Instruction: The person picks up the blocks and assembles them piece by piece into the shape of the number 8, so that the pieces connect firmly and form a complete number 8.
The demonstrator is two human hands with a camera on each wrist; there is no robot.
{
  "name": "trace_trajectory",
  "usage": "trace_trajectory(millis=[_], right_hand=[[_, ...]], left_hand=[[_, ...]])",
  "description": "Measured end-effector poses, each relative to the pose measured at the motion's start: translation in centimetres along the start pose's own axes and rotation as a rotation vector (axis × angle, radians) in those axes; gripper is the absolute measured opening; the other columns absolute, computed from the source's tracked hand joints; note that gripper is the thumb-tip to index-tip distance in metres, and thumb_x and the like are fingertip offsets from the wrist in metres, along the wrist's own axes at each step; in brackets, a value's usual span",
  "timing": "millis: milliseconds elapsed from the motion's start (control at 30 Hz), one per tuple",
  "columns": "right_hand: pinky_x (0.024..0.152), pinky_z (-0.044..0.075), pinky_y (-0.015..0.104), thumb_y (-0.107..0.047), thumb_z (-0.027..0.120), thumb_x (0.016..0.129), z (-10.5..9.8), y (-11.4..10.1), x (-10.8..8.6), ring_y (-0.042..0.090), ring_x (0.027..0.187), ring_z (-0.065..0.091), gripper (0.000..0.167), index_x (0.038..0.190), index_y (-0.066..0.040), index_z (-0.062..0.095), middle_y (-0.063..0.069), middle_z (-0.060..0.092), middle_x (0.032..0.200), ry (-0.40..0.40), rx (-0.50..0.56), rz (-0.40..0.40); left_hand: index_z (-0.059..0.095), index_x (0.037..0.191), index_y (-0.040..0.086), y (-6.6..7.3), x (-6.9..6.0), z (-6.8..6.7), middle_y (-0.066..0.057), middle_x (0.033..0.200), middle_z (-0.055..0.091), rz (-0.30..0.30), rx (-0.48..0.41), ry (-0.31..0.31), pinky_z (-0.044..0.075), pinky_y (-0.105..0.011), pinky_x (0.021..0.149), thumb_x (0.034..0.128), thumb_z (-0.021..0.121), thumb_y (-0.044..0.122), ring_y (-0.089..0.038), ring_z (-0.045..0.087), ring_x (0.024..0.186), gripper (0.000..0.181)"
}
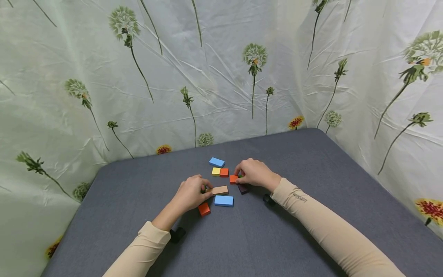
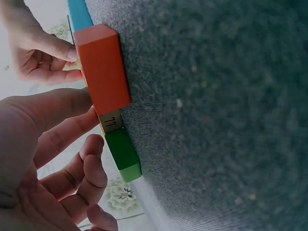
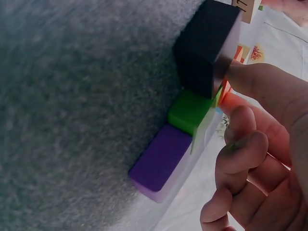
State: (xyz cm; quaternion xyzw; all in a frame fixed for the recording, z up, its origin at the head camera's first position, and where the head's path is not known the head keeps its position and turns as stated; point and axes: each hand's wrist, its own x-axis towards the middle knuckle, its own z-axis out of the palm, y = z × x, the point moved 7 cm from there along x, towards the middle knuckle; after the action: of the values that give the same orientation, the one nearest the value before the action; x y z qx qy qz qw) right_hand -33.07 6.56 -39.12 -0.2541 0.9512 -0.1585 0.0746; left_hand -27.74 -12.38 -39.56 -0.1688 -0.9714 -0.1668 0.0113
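Observation:
My left hand (image 1: 190, 192) pinches the left end of a plain wooden block (image 1: 220, 190) between thumb and index finger. In the left wrist view this block shows a dark printed mark, between a red-orange block (image 2: 103, 70) and a green block (image 2: 122, 154). My right hand (image 1: 255, 173) pinches a small orange block (image 1: 233, 179) with thumb and index finger, its other fingers loosely curled. Close by that hand lie a black block (image 3: 207, 48), a green block (image 3: 190, 110) and a purple block (image 3: 161, 159); the hand hides most of these from the head view.
A blue block (image 1: 223, 201) lies in front of the wooden one. Farther back, a yellow block (image 1: 216, 172) and a red-orange block (image 1: 224, 172) sit side by side, with another blue block (image 1: 217, 162) behind. A flowered curtain (image 1: 225, 77) hangs beyond the grey table (image 1: 277, 238).

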Motion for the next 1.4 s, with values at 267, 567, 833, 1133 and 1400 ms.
trace_trajectory(millis=[267, 567, 833, 1133, 1400], right_hand=[[0.058, 0.036, 0.025, -0.028, 0.081, 0.098, 0.2, -0.7, 0.2, 0.009, 0.064, 0.05, 0.024, 0.118, -0.014, 0.081, -0.003, 0.061, 0.075, -0.012, -0.011, -0.022], [0.058, 0.034, 0.025, -0.027, 0.08, 0.099, 0.4, -1.1, 0.5, 0.009, 0.064, 0.048, 0.023, 0.119, -0.015, 0.081, -0.004, 0.058, 0.074, -0.03, -0.001, -0.032], [0.057, 0.034, 0.025, -0.027, 0.08, 0.099, 0.5, -1.2, 0.5, 0.009, 0.063, 0.048, 0.023, 0.119, -0.015, 0.08, -0.004, 0.058, 0.074, -0.029, -0.005, -0.05], [0.058, 0.038, 0.023, -0.025, 0.081, 0.098, 0.8, -1.4, 0.4, 0.009, 0.064, 0.052, 0.024, 0.119, -0.013, 0.08, -0.004, 0.063, 0.076, -0.031, 0.018, -0.063], [0.057, 0.036, 0.024, -0.027, 0.082, 0.098, 0.7, -1.3, 0.4, 0.009, 0.063, 0.05, 0.025, 0.119, -0.014, 0.08, -0.004, 0.061, 0.075, -0.033, 0.012, -0.06]], left_hand=[[0.085, 0.1, 0.022, -0.1, 0.0, 0.0, 0.002, 0.087, 0.063, -0.02, -0.009, -0.011, 0.046, -0.034, 0.067, 0.0937, 0.086, 0.025, -0.012, 0.056, 0.076, 0.008], [0.085, 0.099, 0.022, -0.1, -0.1, -0.1, 0.002, 0.086, 0.062, -0.024, -0.017, -0.005, 0.044, -0.032, 0.066, 0.0936, 0.086, 0.025, -0.011, 0.055, 0.074, 0.007], [0.086, 0.099, 0.022, -0.2, -0.1, 0.0, 0.002, 0.085, 0.062, -0.034, -0.015, -0.004, 0.043, -0.032, 0.066, 0.0936, 0.086, 0.025, -0.011, 0.054, 0.074, 0.006], [0.086, 0.098, 0.022, -0.2, -0.2, 0.1, 0.003, 0.084, 0.062, -0.035, -0.017, 0.01, 0.042, -0.031, 0.065, 0.093, 0.086, 0.026, -0.01, 0.053, 0.072, 0.007], [0.086, 0.099, 0.021, -0.2, -0.1, 0.0, 0.003, 0.084, 0.062, -0.036, -0.018, 0.01, 0.043, -0.03, 0.065, 0.0934, 0.086, 0.027, -0.01, 0.053, 0.072, 0.008]])
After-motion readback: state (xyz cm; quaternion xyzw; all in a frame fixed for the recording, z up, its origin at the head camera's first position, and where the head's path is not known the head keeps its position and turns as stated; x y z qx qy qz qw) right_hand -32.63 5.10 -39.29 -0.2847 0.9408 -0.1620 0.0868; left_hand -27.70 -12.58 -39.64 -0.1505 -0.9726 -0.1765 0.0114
